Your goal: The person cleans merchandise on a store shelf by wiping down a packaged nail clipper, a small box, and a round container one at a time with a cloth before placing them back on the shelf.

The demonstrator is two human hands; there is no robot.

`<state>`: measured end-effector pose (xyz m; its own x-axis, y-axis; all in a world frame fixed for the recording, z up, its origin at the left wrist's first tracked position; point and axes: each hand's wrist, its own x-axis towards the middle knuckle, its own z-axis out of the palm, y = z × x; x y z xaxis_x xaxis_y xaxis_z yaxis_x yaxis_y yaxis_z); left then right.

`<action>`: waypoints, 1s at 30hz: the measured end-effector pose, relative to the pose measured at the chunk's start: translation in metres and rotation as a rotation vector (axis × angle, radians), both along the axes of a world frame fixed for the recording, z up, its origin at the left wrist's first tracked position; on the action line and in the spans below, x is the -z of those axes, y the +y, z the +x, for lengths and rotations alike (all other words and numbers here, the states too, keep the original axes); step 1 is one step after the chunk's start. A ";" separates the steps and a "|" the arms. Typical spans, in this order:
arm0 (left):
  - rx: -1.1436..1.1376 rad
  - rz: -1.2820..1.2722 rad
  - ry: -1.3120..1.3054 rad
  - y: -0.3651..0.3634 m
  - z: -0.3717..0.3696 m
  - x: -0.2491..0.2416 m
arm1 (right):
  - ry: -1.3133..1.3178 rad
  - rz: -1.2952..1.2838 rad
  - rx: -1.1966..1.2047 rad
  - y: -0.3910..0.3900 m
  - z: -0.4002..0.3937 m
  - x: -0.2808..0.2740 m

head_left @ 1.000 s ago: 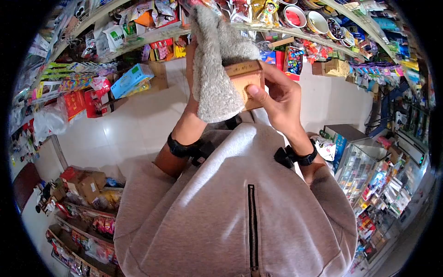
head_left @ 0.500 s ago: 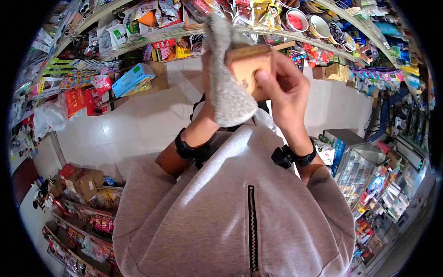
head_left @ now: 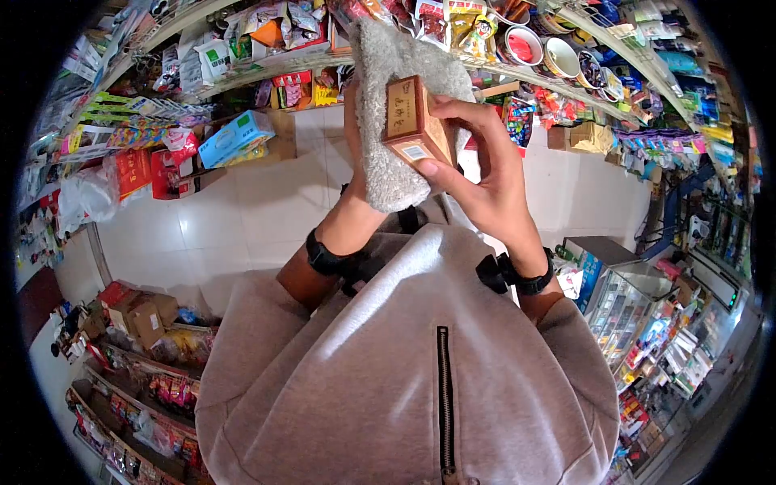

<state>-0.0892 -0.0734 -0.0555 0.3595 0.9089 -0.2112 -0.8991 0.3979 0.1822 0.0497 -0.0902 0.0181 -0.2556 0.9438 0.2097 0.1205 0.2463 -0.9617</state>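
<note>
A small brown and tan cardboard box (head_left: 406, 111) with gold lettering and a barcode label is in front of me at chest height. My right hand (head_left: 497, 174) pinches it from the right, thumb along the lower edge and fingers at the top. Behind and left of the box a fluffy grey cloth (head_left: 388, 182) hangs, touching its side. My left hand (head_left: 360, 202) holds this cloth from behind; its fingers are mostly hidden by the fabric.
Shelves of packaged snacks (head_left: 299, 61) run across the top, with several paper tubs (head_left: 559, 56) at the right. A blue carton (head_left: 236, 139) lies at the left. Lower shelves (head_left: 145, 364) stand bottom left, a glass case (head_left: 626, 303) to the right. Tiled floor (head_left: 218, 234) lies below.
The box has turned so that its brown lettered face and barcode show. The cloth has spread out behind it, and my right hand has shifted its grip on the box.
</note>
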 end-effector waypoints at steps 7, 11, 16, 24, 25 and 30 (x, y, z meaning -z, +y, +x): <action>0.006 0.022 0.000 -0.002 -0.003 -0.011 | -0.197 0.115 -0.071 -0.006 0.010 0.000; -0.012 0.002 0.013 -0.003 -0.002 -0.006 | -0.218 0.207 -0.061 -0.005 0.010 -0.007; -0.092 -0.032 -0.002 -0.007 0.006 -0.004 | -0.238 0.115 0.106 0.001 -0.001 -0.005; 0.291 0.872 0.890 -0.041 -0.044 0.024 | -0.069 0.190 -0.212 -0.018 0.001 -0.011; 0.322 1.040 0.999 -0.042 -0.051 0.014 | -0.003 0.140 -0.271 -0.020 -0.002 -0.014; 0.013 0.665 0.474 -0.034 -0.012 0.067 | 0.366 -0.061 -0.013 -0.021 -0.014 -0.014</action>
